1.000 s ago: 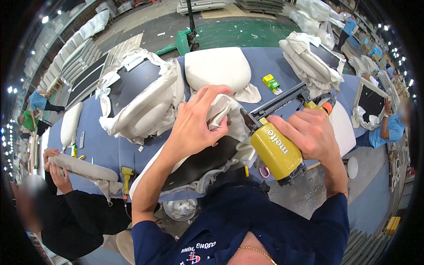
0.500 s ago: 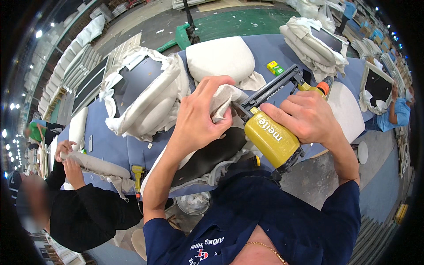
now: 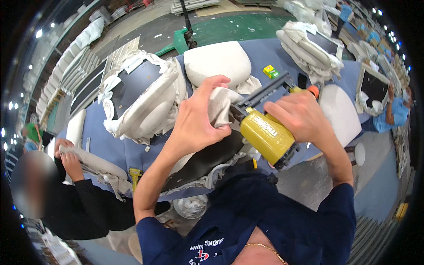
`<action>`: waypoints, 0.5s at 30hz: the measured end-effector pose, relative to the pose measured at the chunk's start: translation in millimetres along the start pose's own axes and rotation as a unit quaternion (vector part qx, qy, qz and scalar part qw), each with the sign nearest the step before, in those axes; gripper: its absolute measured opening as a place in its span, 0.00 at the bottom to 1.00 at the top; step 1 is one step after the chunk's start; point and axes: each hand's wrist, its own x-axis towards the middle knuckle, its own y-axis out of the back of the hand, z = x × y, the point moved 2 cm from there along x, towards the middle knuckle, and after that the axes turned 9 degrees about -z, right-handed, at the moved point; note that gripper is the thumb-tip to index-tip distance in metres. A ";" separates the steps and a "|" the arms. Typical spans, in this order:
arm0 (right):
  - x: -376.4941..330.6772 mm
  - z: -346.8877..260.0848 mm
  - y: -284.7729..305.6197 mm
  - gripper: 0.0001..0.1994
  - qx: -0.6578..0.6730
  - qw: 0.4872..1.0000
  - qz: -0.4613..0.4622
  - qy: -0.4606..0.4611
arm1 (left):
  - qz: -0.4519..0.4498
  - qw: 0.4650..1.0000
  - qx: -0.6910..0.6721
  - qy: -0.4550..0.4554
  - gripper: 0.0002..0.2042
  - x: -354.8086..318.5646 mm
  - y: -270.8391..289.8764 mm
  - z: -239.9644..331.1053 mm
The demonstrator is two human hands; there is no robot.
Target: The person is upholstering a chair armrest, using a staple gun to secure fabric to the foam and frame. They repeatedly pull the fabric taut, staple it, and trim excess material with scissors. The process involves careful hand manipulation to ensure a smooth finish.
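Your right hand (image 3: 295,116) grips yellow staple gun (image 3: 265,140), white-lettered; left hand (image 3: 194,119) clamped on beige fabric (image 3: 220,106), gun's nose (image 3: 239,111) perhaps touching it. Your navy shirt (image 3: 240,205) bears white lettering (image 3: 211,243).

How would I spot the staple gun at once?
From the long blue table, go to the camera wearer's right hand. It grips the staple gun: fat yellow body, long dark rail. Unlike the yellow tool farther left, it is held.
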 end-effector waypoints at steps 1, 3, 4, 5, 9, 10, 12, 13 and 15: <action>-1.6 0.6 1.5 0.14 0.010 1.000 -0.002 -0.003 | -0.010 1.000 -0.010 0.010 0.36 -3.6 0.7 2.3; -19.7 -0.4 8.4 0.17 0.026 1.000 -0.015 -0.009 | -0.022 1.000 0.003 0.006 0.39 -14.9 2.1 1.5; -31.0 4.1 4.8 0.18 0.076 0.996 -0.019 -0.033 | -0.020 1.000 0.013 0.016 0.39 -23.3 4.5 2.4; -45.9 10.0 -1.1 0.20 0.122 0.990 -0.030 -0.062 | -0.021 0.999 0.016 0.022 0.40 -30.2 6.8 3.8; -135.0 60.0 -70.4 0.19 0.250 0.923 -0.068 -0.283 | 0.003 0.998 0.040 0.042 0.45 -50.0 5.9 9.5; -177.3 83.1 -112.7 0.22 0.190 0.925 -0.029 -0.329 | 0.005 0.998 0.044 0.051 0.46 -52.2 4.0 12.3; -200.3 112.8 -187.7 0.25 0.261 0.825 -0.078 -0.494 | 0.017 0.997 0.062 0.029 0.49 -52.7 -5.5 17.3; -208.9 125.2 -220.1 0.23 0.270 0.823 -0.137 -0.481 | 0.026 0.997 0.067 0.009 0.49 -52.7 -12.3 20.7; -252.1 144.7 -293.1 0.23 0.303 0.819 -0.170 -0.456 | 0.011 0.998 0.056 -0.018 0.50 -49.3 -20.0 28.6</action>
